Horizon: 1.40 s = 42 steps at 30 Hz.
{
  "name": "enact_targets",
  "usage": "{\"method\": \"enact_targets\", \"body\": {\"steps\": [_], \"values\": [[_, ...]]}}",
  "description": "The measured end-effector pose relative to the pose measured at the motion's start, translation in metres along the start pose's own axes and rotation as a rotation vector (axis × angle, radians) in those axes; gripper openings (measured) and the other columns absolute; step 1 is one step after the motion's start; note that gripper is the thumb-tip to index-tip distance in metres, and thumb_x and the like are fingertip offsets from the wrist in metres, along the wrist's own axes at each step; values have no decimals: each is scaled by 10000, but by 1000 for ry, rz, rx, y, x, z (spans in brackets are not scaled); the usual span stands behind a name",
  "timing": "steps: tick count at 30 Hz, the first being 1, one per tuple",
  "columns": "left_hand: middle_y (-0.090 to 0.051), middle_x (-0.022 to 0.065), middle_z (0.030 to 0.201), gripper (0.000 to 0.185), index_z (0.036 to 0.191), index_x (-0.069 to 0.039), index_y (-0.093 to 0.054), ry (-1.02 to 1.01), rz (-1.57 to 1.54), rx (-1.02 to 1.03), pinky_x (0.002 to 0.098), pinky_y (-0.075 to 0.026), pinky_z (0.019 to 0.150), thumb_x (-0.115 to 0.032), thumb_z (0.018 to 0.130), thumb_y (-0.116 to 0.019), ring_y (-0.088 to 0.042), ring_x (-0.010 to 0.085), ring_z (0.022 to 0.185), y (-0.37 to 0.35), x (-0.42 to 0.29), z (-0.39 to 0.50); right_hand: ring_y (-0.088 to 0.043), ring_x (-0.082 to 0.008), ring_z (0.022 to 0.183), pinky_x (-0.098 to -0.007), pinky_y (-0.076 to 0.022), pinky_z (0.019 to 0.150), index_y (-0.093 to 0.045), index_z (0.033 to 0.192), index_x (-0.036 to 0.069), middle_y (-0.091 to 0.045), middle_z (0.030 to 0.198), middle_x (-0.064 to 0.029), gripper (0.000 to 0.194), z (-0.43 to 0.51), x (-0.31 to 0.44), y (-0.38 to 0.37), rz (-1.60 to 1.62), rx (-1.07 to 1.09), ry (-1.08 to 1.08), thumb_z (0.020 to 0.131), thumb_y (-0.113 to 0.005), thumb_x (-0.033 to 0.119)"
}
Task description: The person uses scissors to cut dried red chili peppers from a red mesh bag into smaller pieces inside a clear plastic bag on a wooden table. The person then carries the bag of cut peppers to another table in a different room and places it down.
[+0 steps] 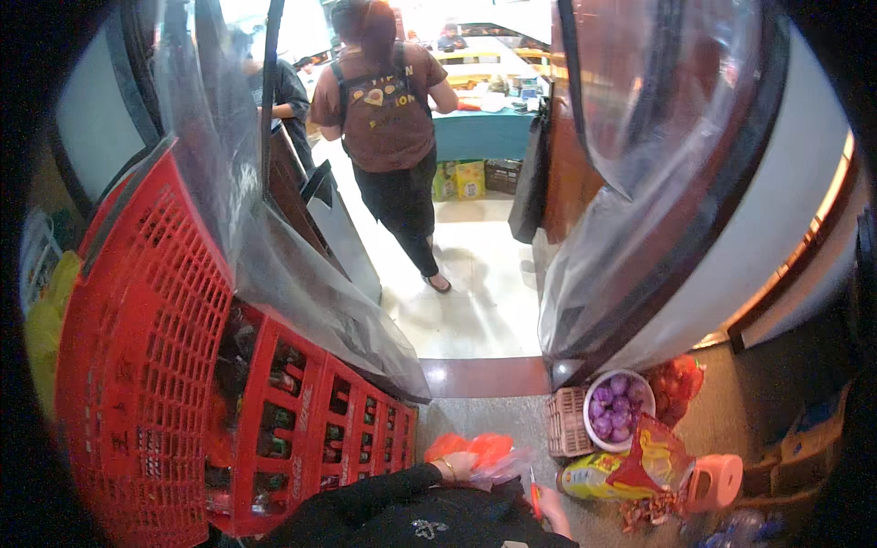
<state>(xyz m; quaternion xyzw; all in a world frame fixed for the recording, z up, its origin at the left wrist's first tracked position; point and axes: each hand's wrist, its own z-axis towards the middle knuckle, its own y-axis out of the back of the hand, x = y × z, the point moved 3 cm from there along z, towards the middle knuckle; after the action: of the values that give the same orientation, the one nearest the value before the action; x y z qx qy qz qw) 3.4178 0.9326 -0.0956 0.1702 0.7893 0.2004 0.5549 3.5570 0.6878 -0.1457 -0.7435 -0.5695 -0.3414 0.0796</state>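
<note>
My left hand [458, 467] is closed around a bunch of orange plastic bags [473, 449] with some clear, pale plastic [503, 469] among them. A bracelet circles that wrist, below a black sleeve. In my right hand [551, 510] is a tool with an orange handle [536, 500] and a thin metal blade pointing forward. Whether it is a knife or scissors I cannot tell. Both hands are low, in front of my body. To the right stand a white bucket of purple onions [618, 409] and a yellow and red printed sack [616, 472].
Red bottle crates [312, 404] and a red basket [144, 329] line the left. Clear plastic curtains [315, 274] [630, 226] frame a doorway with a raised sill [486, 377]. Beyond it a person [387, 103] faces away, near a teal-fronted counter [483, 135]. An orange-pink jug [714, 483] lies right.
</note>
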Motion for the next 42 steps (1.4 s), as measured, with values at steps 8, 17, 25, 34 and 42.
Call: {"method": "enact_targets", "body": {"steps": [8, 17, 25, 34, 42], "values": [[-662, 216, 855, 408, 875, -15, -672, 241, 128, -141, 438, -495, 723, -414, 807, -619, -640, 389, 818, 89, -17, 77, -631, -194, 623, -367, -499, 593, -590, 1144, -8, -644, 775, -156, 533, 145, 167, 85, -514, 121, 469, 771, -735, 343], [-657, 232, 869, 369, 901, -1, -649, 253, -114, -166, 446, -499, 712, -358, 818, -605, -644, 387, 824, 150, 48, 181, -566, -121, 537, -271, -464, 460, -534, 1194, -23, -618, 764, -63, 465, 221, 384, 127, -173, 259, 302, 829, -697, 214], [-645, 247, 824, 292, 855, 16, -641, 187, 67, -135, 457, -501, 680, -265, 795, -587, -645, 394, 797, 290, 101, 273, -530, -160, 487, -319, -451, 415, -540, 1051, 58, -524, 613, -32, 274, 334, 421, 188, -42, 143, 128, 830, -694, 110], [-640, 257, 853, 271, 875, 19, -637, 405, 46, -211, 455, -493, 713, -230, 781, -590, -636, 393, 827, 419, 149, 310, -549, -197, 458, -341, -449, 393, -567, 942, 16, -547, 587, -66, 202, 478, 403, 211, 125, 64, -163, 816, -700, 101], [-642, 257, 885, 320, 912, 29, -621, 612, -122, -437, 451, -481, 747, -270, 800, -601, -621, 402, 871, 504, 183, 343, -557, -208, 450, -347, -451, 387, -571, 901, 0, -555, 579, -79, 185, 622, 476, 206, -78, 216, -251, 812, -701, 96]]}}
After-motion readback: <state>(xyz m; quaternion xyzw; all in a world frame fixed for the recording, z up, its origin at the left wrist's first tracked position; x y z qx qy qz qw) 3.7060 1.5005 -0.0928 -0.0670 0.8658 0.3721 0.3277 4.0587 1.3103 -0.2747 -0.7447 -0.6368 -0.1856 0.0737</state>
